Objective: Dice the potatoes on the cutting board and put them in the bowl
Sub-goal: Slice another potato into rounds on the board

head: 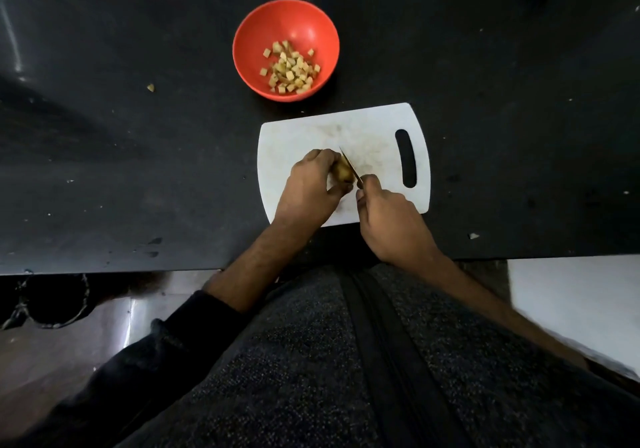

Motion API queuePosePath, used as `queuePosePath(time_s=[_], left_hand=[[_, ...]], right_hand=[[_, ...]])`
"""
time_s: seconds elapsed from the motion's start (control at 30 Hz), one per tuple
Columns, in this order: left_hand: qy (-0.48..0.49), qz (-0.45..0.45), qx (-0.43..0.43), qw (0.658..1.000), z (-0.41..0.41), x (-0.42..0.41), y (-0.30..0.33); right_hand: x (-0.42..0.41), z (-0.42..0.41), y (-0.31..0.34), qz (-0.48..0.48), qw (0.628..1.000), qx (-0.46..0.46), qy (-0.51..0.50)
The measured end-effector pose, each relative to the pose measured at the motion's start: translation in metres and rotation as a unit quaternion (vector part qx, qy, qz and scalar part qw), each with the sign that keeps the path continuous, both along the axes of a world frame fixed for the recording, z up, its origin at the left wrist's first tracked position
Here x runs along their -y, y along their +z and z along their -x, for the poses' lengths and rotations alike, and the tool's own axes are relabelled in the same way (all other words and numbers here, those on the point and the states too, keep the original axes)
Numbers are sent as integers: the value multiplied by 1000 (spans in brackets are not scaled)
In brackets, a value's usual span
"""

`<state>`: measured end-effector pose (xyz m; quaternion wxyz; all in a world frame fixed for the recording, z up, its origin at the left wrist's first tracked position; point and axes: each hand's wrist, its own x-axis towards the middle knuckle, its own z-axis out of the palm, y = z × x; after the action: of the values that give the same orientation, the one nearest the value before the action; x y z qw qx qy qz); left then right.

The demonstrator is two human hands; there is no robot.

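A white cutting board (363, 129) with a handle slot on its right lies on the black counter. On it sits a yellowish potato (342, 172), gripped by my left hand (310, 188), whose fingers curl over its left side. My right hand (388, 219) holds a knife (349, 165) by the handle. The blade rests against the potato's right end and points away from me. Beyond the board stands a red bowl (249, 32) with several diced potato cubes (291, 70) inside.
The black counter (138, 156) runs wide to both sides. A stray potato bit (150, 87) lies left of the bowl and a small scrap (473, 236) right of the board near the front edge. My dark sleeve and grey garment fill the foreground.
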<state>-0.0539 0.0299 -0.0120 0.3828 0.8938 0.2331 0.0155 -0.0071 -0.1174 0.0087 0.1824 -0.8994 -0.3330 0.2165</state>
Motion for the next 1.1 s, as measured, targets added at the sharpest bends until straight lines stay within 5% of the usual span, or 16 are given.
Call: queuePosePath(time_s=[0.37, 1.1], left_hand=[[-79, -81, -26, 993, -5, 1, 7], [-78, -80, -79, 991, -11, 7, 17]], right_hand=[[-1, -1, 7, 26, 999, -39, -13], [-3, -4, 18, 102, 994, -39, -2]])
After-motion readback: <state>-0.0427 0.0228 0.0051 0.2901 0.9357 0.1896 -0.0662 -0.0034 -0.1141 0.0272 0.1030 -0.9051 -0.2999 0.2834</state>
